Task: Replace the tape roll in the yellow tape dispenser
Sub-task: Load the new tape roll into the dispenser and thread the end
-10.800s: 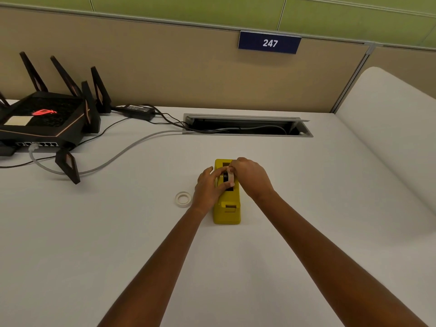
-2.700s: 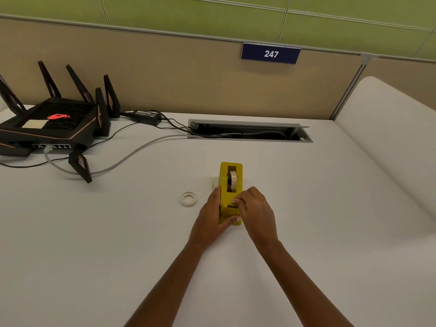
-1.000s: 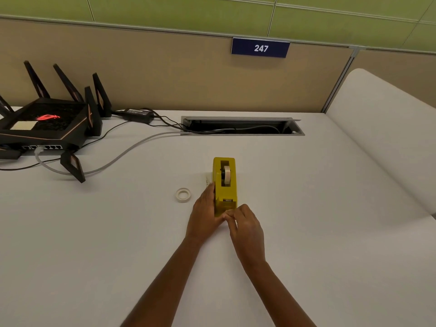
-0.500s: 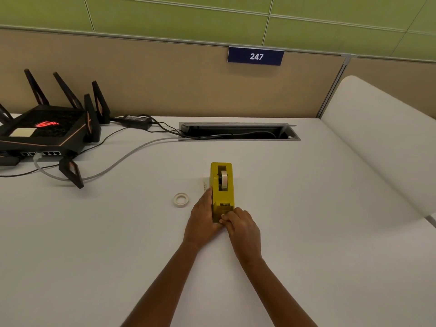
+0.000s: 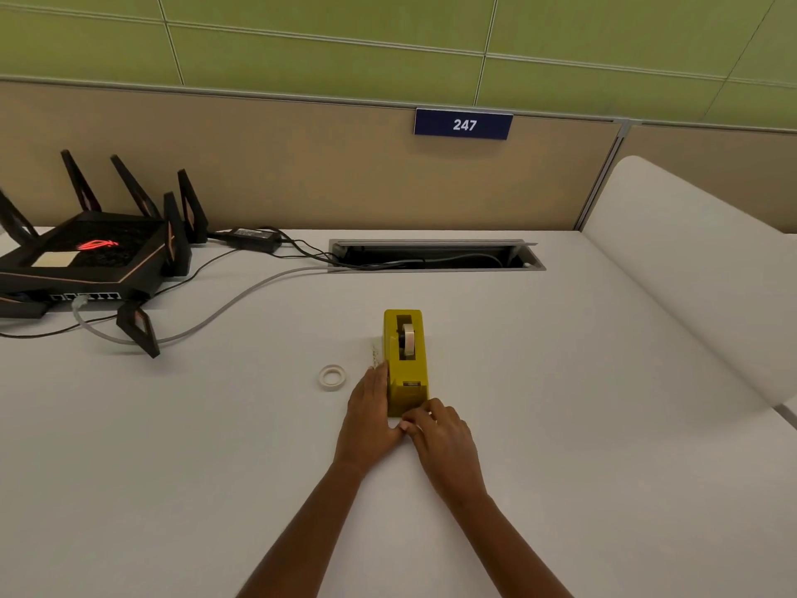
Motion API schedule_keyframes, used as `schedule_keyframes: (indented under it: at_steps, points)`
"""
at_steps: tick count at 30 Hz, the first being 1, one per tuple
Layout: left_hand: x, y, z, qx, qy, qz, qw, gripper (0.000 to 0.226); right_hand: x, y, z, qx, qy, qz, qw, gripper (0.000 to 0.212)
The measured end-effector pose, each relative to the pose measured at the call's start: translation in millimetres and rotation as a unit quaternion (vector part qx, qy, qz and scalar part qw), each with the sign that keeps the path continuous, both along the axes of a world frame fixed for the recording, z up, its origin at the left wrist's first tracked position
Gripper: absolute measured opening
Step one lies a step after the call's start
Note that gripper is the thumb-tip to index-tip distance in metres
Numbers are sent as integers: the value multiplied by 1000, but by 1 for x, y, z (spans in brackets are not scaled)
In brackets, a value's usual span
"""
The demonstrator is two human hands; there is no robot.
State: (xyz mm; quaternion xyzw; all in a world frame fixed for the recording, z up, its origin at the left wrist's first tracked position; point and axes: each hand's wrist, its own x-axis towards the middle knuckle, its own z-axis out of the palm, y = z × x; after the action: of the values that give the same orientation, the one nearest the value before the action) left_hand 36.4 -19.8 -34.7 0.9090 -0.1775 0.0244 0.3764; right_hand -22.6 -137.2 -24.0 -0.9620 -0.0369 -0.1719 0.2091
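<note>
The yellow tape dispenser (image 5: 405, 373) stands lengthwise at the middle of the white desk (image 5: 560, 425). A cream tape roll (image 5: 408, 338) sits in its slot. My left hand (image 5: 371, 418) lies flat against the dispenser's left side, with the thumb at its near end, holding it. My right hand (image 5: 442, 438) has its fingertips pinched together just below the cutter at the near end, on what looks like the tape's free end. The strip itself is too thin to make out. A second, thin tape roll (image 5: 332, 376) lies flat on the desk to the left.
A small whitish scrap (image 5: 376, 353) lies by the dispenser's left side. A black router (image 5: 90, 256) with cables (image 5: 224, 308) fills the far left. An open cable tray (image 5: 435, 255) runs along the back by the partition. A white raised surface (image 5: 698, 269) borders the right.
Over the last second my right hand's pinched fingers have slid a little toward me along the dispenser's near end. My left hand stays against its side.
</note>
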Motion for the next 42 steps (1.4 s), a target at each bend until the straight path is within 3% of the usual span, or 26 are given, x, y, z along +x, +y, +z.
schedule_keyframes:
  at_steps: [5, 10, 15, 23, 33, 42]
  points:
    - [-6, 3, -2, 20, -3, 4, 1000, 82, -2, -7, -1, 42, 45, 25, 998, 25]
    - [-10, 10, -4, 69, -12, 19, 997, 68, 3, -21, 10, 96, 52, -22, 994, 26]
    - [-6, 13, -2, 134, -51, 55, 988, 47, 19, -40, 19, 43, 33, -57, 997, 25]
    - [5, 11, -2, 251, -20, 68, 966, 50, 44, -51, 15, -93, 130, -80, 984, 42]
    - [5, 5, -2, 266, -12, 96, 959, 50, 41, -55, 0, -100, 204, -65, 972, 51]
    - [4, 5, -2, 270, -15, 102, 957, 50, 38, -58, -6, -105, 199, -64, 972, 53]
